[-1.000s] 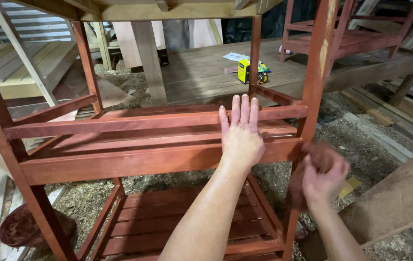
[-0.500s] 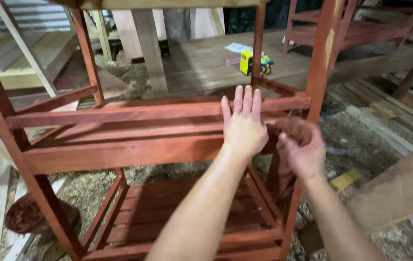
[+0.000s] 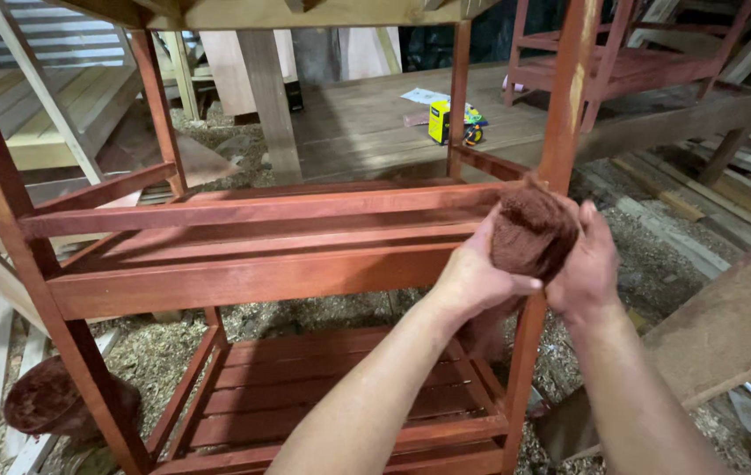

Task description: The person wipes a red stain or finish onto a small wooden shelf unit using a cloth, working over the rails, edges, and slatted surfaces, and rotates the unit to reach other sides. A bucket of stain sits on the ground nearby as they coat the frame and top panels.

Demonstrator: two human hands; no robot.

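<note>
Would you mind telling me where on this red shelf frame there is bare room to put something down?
The lower slatted shelf lies bare between the legs. The middle shelf is bare left of the hands. It is crowded at the right front post, where the left hand and right hand hold a stained cloth.

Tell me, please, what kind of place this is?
Probably a woodworking shop: a red-stained wooden slatted shelf frame, sawdust and shavings on the ground, and both hands gripping a reddish-brown stained cloth wad.
</note>
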